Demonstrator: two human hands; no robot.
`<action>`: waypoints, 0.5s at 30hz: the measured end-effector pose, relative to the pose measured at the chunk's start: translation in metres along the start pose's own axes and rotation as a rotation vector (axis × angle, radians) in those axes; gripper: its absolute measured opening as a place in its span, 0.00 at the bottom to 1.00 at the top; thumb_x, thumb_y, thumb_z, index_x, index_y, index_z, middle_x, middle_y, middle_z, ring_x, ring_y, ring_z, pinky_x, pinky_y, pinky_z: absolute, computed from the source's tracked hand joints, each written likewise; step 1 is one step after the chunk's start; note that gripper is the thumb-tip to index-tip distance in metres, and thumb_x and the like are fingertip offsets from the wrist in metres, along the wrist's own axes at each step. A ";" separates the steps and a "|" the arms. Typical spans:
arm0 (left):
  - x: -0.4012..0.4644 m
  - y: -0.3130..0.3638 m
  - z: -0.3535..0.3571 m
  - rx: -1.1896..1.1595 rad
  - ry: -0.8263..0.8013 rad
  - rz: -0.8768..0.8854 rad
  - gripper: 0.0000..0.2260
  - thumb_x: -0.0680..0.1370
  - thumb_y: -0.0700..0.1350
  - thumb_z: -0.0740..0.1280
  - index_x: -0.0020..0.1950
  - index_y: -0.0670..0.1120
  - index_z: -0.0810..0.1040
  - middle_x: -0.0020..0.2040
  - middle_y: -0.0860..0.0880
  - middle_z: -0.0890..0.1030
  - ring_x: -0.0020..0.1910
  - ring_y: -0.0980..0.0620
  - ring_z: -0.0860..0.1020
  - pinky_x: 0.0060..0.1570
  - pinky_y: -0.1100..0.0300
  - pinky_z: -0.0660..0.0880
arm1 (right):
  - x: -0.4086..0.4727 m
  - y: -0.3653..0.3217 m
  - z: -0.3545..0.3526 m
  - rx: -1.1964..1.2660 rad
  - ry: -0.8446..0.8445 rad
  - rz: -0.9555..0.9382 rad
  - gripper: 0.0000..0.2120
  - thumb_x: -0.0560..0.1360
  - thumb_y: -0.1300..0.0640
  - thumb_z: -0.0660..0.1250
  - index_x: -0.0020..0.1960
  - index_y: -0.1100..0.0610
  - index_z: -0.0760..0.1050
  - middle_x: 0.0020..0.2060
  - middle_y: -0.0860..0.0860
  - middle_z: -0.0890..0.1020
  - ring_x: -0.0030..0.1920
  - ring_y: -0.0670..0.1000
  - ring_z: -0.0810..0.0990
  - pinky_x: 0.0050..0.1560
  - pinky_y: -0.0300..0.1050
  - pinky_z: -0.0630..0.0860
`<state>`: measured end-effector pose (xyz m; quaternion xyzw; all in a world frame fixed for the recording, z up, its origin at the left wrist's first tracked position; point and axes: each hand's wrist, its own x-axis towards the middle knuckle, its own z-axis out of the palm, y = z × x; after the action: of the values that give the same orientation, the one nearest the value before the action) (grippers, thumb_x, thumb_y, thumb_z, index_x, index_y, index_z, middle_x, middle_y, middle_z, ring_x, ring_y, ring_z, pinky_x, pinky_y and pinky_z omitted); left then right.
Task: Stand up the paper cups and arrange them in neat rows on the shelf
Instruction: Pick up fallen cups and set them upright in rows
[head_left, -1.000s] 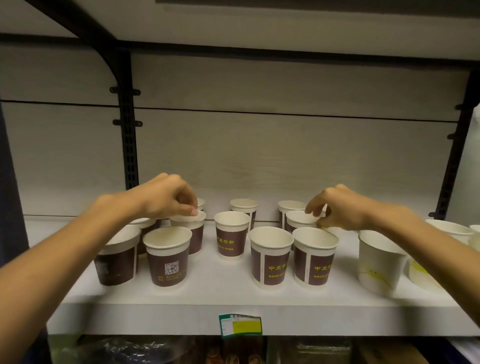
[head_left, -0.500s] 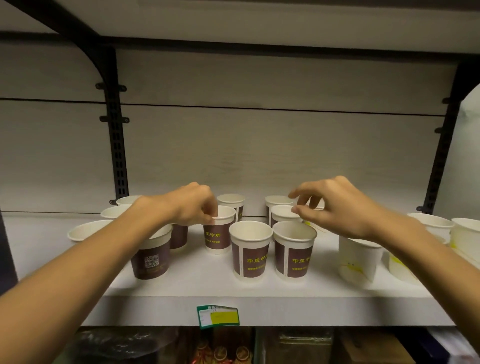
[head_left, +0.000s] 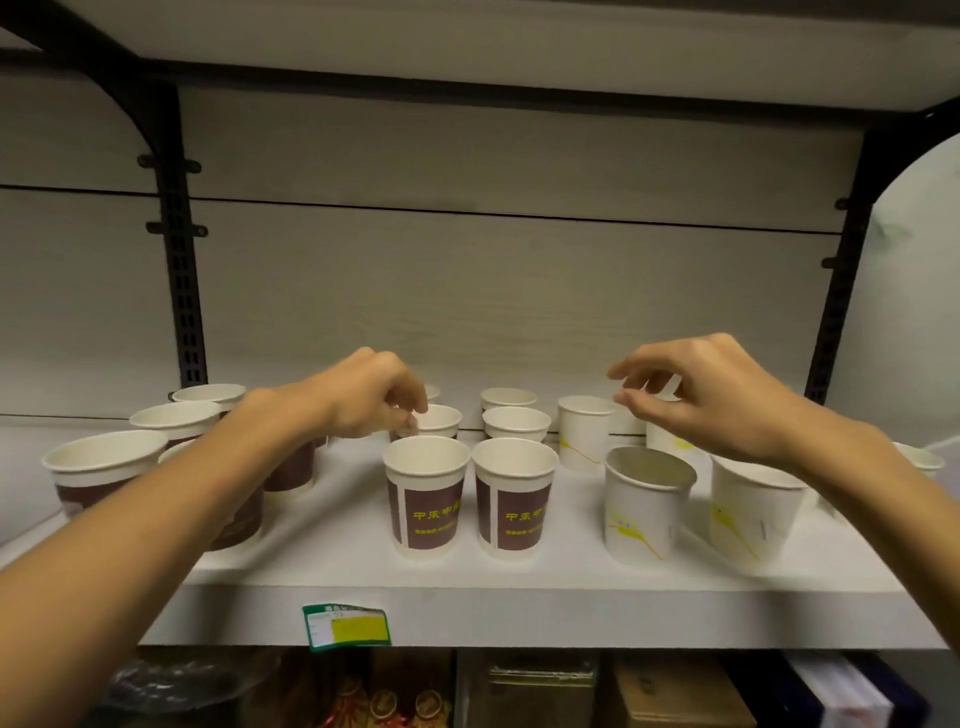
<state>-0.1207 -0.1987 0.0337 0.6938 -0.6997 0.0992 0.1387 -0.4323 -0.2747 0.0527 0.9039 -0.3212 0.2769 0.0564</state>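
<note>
Several paper cups stand upright on the white shelf (head_left: 519, 587). Two brown-banded cups (head_left: 426, 493) (head_left: 514, 499) stand side by side at the front centre, with more brown cups (head_left: 104, 473) at the left. White cups with yellow marks (head_left: 647, 504) (head_left: 753, 509) stand at the right. My left hand (head_left: 374, 397) pinches the rim of a middle-row brown cup (head_left: 439, 420). My right hand (head_left: 706, 395) hovers above the white cups at the back right, fingers spread, holding nothing.
A black upright (head_left: 179, 260) and bracket stand at the back left, another upright (head_left: 841, 270) at the right. The upper shelf hangs close overhead. A green and yellow price label (head_left: 348, 626) sits on the shelf's front edge. Packaged goods fill the shelf below.
The view shifted right, bringing more white cups into sight. My left hand went from a left cup to the middle-row cup's rim. My right hand let go of a cup and opened, rising rightward.
</note>
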 end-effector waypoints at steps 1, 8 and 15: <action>0.000 0.002 -0.001 -0.006 0.030 -0.001 0.09 0.74 0.45 0.71 0.53 0.47 0.84 0.50 0.48 0.85 0.49 0.49 0.80 0.51 0.57 0.76 | -0.001 0.005 -0.002 -0.002 0.000 -0.002 0.14 0.73 0.45 0.64 0.55 0.47 0.79 0.42 0.44 0.84 0.45 0.48 0.81 0.47 0.50 0.79; 0.022 0.055 -0.005 -0.080 0.114 0.080 0.08 0.75 0.47 0.70 0.52 0.47 0.84 0.48 0.49 0.85 0.48 0.51 0.80 0.49 0.60 0.75 | -0.018 0.051 -0.035 -0.052 0.055 0.060 0.10 0.73 0.52 0.68 0.54 0.53 0.81 0.41 0.49 0.84 0.40 0.48 0.81 0.46 0.44 0.77; 0.097 0.153 0.001 -0.105 0.038 0.303 0.09 0.75 0.46 0.70 0.54 0.47 0.83 0.49 0.48 0.85 0.48 0.49 0.81 0.51 0.58 0.76 | -0.065 0.128 -0.074 -0.158 0.028 0.256 0.12 0.74 0.54 0.68 0.56 0.55 0.80 0.45 0.51 0.85 0.41 0.48 0.82 0.44 0.38 0.76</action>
<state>-0.2734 -0.2873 0.0734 0.5703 -0.7976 0.0955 0.1715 -0.5868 -0.3185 0.0703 0.8445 -0.4536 0.2681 0.0961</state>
